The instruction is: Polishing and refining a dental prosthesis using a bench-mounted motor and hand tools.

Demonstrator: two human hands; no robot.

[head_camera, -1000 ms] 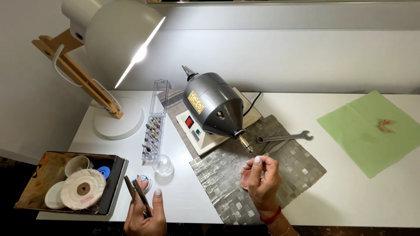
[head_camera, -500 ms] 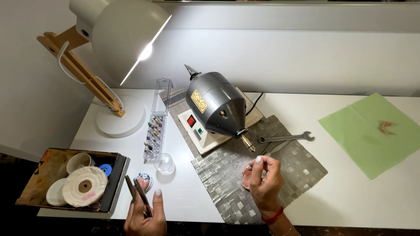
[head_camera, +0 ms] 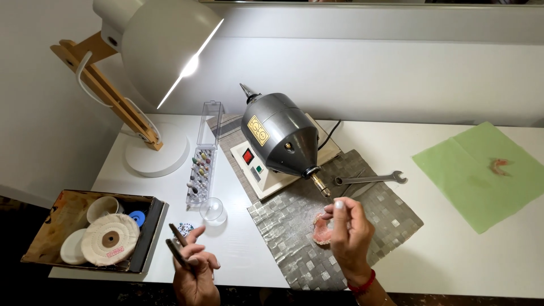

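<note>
My right hand (head_camera: 351,232) is raised over a silver woven mat (head_camera: 391,218), its fingertips pinched on a small white piece (head_camera: 339,204). The piece is just below the spindle tip (head_camera: 321,185) of a grey polishing motor (head_camera: 279,135). A pink dental plate (head_camera: 322,230) lies on the mat against the left side of that hand. My left hand (head_camera: 194,273) is at the table's front edge and grips a dark slim metal tool (head_camera: 177,248) that points up and left.
A white desk lamp (head_camera: 158,51) stands at the back left. In front of it are a clear case of burs (head_camera: 199,173) and a small glass dish (head_camera: 213,211). A box of buffing wheels (head_camera: 93,235) sits at the front left. A wrench (head_camera: 371,179) lies by the motor. Green paper (head_camera: 481,170) holds a pink piece at the right.
My right hand has risen a little, bringing the white piece closer to the spindle tip. The left hand and its tool have stayed in place.
</note>
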